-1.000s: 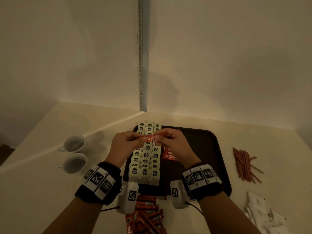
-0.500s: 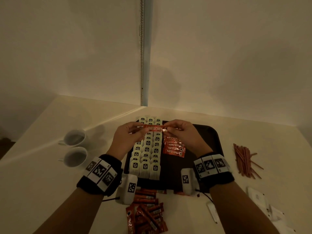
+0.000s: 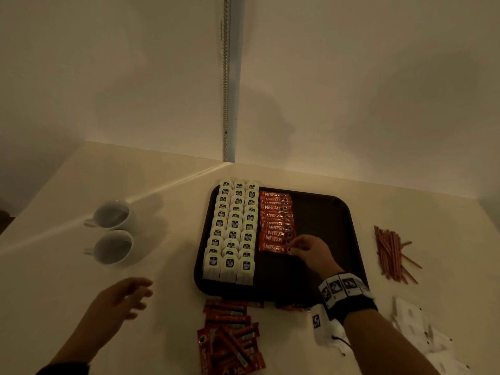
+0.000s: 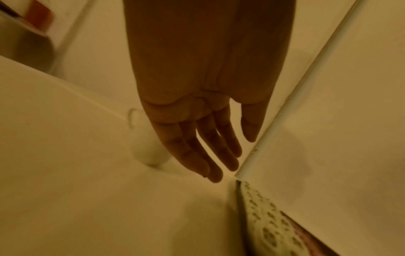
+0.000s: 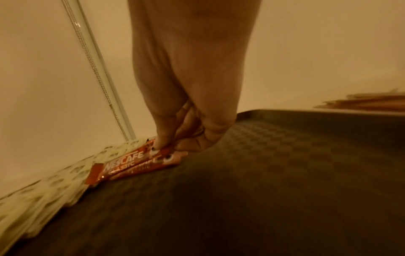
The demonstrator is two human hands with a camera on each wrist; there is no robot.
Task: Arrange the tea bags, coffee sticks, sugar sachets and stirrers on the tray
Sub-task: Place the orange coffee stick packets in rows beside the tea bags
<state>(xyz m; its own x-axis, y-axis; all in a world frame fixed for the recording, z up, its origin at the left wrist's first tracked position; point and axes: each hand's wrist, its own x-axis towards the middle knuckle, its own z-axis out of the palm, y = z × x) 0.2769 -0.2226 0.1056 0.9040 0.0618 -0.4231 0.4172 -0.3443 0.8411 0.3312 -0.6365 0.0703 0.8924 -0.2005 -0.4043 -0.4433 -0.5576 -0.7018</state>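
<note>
My left hand (image 3: 119, 301) hangs slack, fingers loose, holding nothing, over bare table near two white ceramic cups (image 3: 113, 231), prob. free for loose red sticks (image 3: 230, 339) below the dark rectangular plastic tray (image 3: 324, 212). Pale paper tea bags (image 3: 232, 234) fill 3 cols at tray's left. My right hand (image 3: 311, 251) pinches the nearest red Nescafe coffee stick (image 3: 273, 248), seating it w/ the overlapping row. Thin brown stirrers (image 3: 391, 253) & white sugar sachets (image 3: 416, 328) lie off-tray, right.

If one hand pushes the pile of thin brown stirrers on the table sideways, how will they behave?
The stirrers are thin, loose sticks, so they are probably very light and would scatter rather than move together. Several already lie crossed at angles, so a push would likely fan them out more. They look flat, so rolling seems unlikely.
</note>
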